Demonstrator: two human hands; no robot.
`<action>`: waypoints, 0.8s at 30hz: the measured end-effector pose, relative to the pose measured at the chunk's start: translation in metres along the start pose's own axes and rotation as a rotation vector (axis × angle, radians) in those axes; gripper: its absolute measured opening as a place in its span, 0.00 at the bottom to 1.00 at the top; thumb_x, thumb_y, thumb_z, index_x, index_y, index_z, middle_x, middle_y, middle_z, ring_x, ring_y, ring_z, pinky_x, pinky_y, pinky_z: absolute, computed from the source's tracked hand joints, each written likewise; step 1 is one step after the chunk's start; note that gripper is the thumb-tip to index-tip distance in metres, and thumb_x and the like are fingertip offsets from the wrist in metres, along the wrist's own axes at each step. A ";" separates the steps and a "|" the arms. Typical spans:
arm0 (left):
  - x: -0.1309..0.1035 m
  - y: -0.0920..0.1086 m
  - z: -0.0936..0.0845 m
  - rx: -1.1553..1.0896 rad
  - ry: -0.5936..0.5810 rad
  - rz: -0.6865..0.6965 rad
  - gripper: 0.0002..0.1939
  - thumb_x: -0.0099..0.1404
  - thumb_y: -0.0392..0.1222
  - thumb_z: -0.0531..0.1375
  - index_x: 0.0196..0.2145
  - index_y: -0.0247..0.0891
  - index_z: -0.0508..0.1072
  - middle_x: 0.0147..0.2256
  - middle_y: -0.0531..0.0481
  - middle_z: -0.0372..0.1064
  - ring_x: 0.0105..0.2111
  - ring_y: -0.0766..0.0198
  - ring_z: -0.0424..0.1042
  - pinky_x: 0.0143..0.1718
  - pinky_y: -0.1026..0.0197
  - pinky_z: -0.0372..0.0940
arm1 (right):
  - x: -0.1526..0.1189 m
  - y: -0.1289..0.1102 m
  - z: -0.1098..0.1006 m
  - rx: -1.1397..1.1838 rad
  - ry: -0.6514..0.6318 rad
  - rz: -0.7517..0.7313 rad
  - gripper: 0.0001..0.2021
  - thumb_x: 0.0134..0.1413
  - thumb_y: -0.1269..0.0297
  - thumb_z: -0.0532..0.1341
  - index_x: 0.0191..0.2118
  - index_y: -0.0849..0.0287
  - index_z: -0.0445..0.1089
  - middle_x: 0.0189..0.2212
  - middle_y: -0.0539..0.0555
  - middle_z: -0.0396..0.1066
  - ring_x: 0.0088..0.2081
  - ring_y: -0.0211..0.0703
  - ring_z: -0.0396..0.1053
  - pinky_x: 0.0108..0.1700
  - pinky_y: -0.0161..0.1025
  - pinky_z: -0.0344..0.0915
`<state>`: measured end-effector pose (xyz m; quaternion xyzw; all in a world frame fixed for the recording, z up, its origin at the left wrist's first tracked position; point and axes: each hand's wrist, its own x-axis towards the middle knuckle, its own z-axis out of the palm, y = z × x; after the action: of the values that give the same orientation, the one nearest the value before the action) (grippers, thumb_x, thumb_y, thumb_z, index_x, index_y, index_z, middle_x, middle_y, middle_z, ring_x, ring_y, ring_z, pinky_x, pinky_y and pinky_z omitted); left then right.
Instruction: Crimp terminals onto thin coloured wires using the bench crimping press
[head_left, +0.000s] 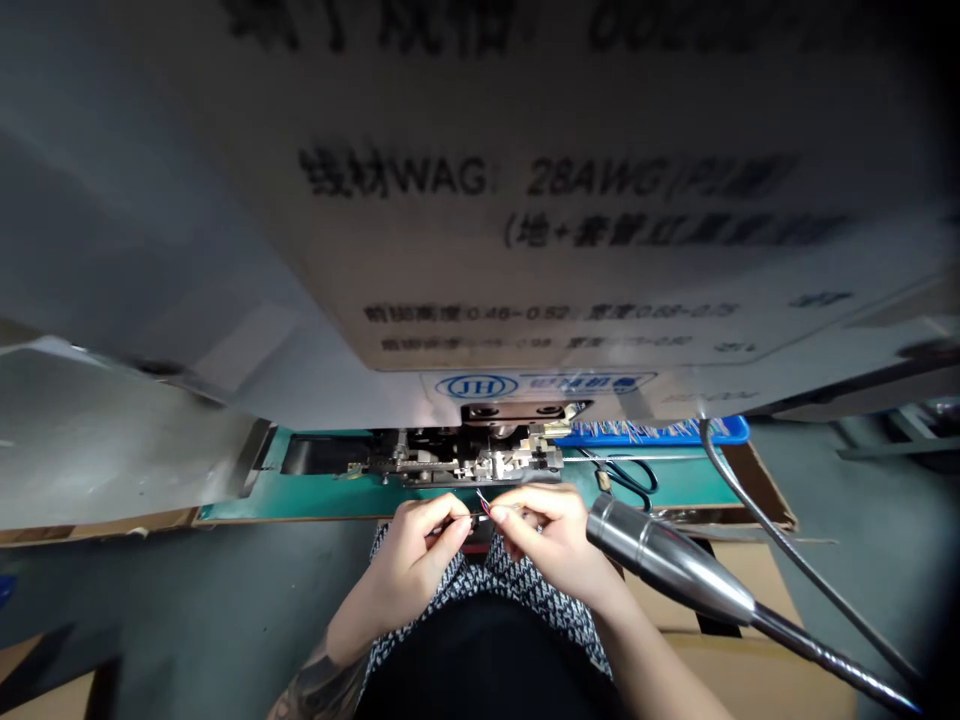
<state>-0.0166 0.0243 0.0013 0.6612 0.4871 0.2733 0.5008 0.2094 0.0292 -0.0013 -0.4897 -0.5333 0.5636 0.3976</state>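
Thin multicoloured wires [484, 503] stick up from the pinched thumb and fingers of my right hand [551, 535]. My left hand [427, 548] is just to the left, its thumb and forefinger pinching what looks like a single thin wire of the same bunch. The fingertips of both hands almost meet. Directly beyond them is the metal crimping head [487, 462] of a machine, apart from the hands. Most of the cable is hidden by my right hand.
A large machine housing [322, 330] with a printed label hangs overhead. Behind right is a blue tray [739, 430] of wires. Dark-handled scissors [637, 485] lie on the green table [690, 475]. A metal gooseneck lamp [667, 560] reaches close to my right wrist.
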 end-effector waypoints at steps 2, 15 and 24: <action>0.001 0.001 0.002 0.011 0.036 0.012 0.17 0.79 0.45 0.55 0.31 0.39 0.70 0.25 0.53 0.64 0.25 0.65 0.62 0.28 0.61 0.57 | 0.000 0.002 0.008 0.039 0.033 0.027 0.12 0.65 0.54 0.71 0.36 0.58 0.84 0.20 0.51 0.76 0.18 0.42 0.71 0.21 0.38 0.71; 0.004 -0.001 0.023 0.188 0.375 0.181 0.10 0.78 0.38 0.56 0.36 0.40 0.73 0.27 0.54 0.71 0.23 0.68 0.67 0.26 0.67 0.61 | 0.010 -0.008 0.041 0.146 0.325 0.147 0.23 0.64 0.47 0.71 0.24 0.59 0.76 0.16 0.50 0.72 0.17 0.36 0.66 0.21 0.33 0.64; 0.001 -0.004 0.026 0.237 0.433 0.188 0.09 0.77 0.37 0.56 0.37 0.40 0.73 0.27 0.53 0.72 0.23 0.67 0.70 0.26 0.67 0.62 | 0.013 -0.007 0.047 0.212 0.347 0.120 0.23 0.62 0.47 0.72 0.24 0.59 0.75 0.17 0.49 0.71 0.17 0.35 0.65 0.20 0.31 0.64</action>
<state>0.0043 0.0154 -0.0115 0.6835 0.5481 0.3949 0.2765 0.1604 0.0326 0.0018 -0.5657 -0.3645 0.5464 0.4986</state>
